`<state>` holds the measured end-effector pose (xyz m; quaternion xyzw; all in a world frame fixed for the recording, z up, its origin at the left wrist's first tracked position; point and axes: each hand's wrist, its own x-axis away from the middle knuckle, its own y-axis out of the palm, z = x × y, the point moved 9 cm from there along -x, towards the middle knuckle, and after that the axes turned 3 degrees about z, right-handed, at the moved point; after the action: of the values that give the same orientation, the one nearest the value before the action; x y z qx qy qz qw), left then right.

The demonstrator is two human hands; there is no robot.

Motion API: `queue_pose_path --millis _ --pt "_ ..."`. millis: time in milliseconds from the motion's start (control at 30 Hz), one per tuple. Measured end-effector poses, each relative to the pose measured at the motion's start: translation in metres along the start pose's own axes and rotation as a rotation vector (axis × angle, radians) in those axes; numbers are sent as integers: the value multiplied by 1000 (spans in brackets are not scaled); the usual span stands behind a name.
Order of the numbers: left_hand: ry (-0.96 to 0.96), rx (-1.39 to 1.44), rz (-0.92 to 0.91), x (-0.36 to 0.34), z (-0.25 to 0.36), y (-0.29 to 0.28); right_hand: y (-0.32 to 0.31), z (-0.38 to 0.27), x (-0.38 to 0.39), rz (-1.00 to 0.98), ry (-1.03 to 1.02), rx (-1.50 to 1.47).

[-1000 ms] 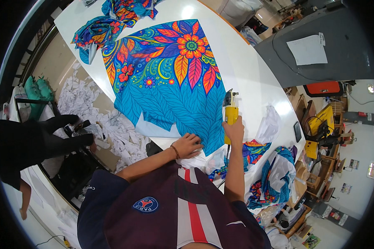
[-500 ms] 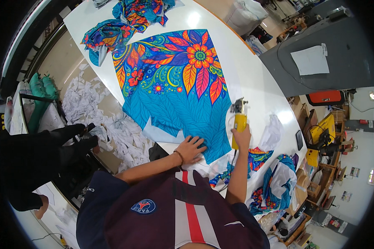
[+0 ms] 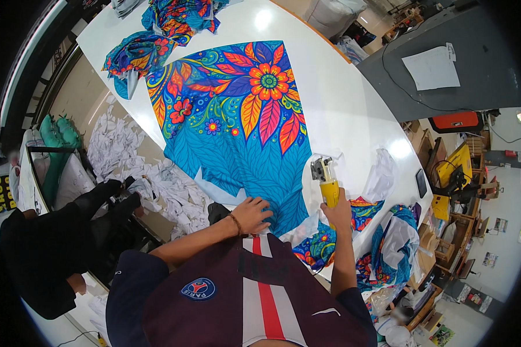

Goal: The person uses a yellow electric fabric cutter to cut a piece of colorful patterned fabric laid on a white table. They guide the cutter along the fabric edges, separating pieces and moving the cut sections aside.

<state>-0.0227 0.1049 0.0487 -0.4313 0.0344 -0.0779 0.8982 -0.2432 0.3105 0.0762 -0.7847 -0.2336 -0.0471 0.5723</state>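
Note:
On the white table lies a large fabric panel (image 3: 237,144), blue with a leaf pattern and bright orange and red flowers along its far part. My left hand (image 3: 252,216) rests on its near edge, fingers lying over the cloth. A pale underside shows where the panel's left edge folds over. My right hand (image 3: 337,211) grips a yellow handheld rotary cutter (image 3: 329,188), its metal head pointing away from me. The cutter's head stands beside the panel's right edge, slightly apart from it. Its cord is mostly hidden by my right forearm.
Crumpled printed cloth (image 3: 136,53) lies at the table's far left, and more printed cloth (image 3: 388,246) with white scraps at the near right. A phone (image 3: 421,181) rests by the right edge. White offcuts (image 3: 116,141) cover the floor at left. Another person's dark-clothed legs (image 3: 69,231) are nearby.
The cutter and my right hand have come nearer to me along the panel's right side. My left hand has drawn slightly toward me and left. The whole view has shifted a little.

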Motion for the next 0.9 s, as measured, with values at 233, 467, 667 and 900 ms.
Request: queue_pose_path --millis 233,467,667,900 --pt "-28 59 23 -14 -16 -13 0 -13 -37 -25 -18 64" --pt "-48 63 -45 -18 -22 -10 0 -40 -70 -66 -17 65" --pt "-47 73 -98 -25 -28 -9 -2 -76 -107 -57 -19 66" --pt "-15 40 -124 -31 -38 -4 -12 -135 -167 -9 -51 63"
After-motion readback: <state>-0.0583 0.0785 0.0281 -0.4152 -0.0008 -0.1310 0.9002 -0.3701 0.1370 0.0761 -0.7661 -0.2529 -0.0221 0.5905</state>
